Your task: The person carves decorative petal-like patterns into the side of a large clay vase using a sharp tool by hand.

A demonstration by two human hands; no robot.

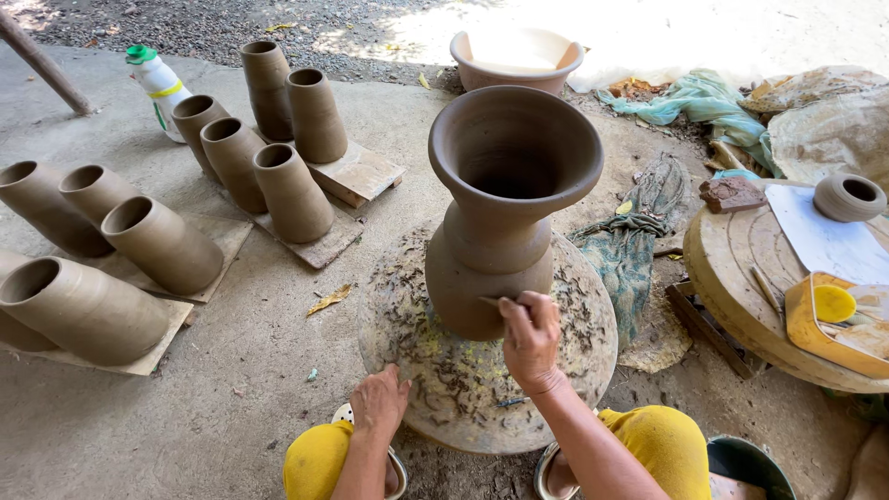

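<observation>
Vase [500,213] of raw clay stands upright mid-wheel [407,370], within easy reach. Right hand [530,338] pinches a thin tool [489,300] against its lower wall; left hand [380,403], fingers loosely together, rests on the wheel's rim, likely steadying it. Clay cylinders [167,243] sit on boards well apart.

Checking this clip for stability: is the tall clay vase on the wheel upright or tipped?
Upright: the clay vase stands base-down on the round wheel, mouth facing up, right hand at its base.

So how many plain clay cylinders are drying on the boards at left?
9 cylinders: two at the back, three in the middle row, three further left, one nearest. A tenth may be cut off at the left edge.
</observation>
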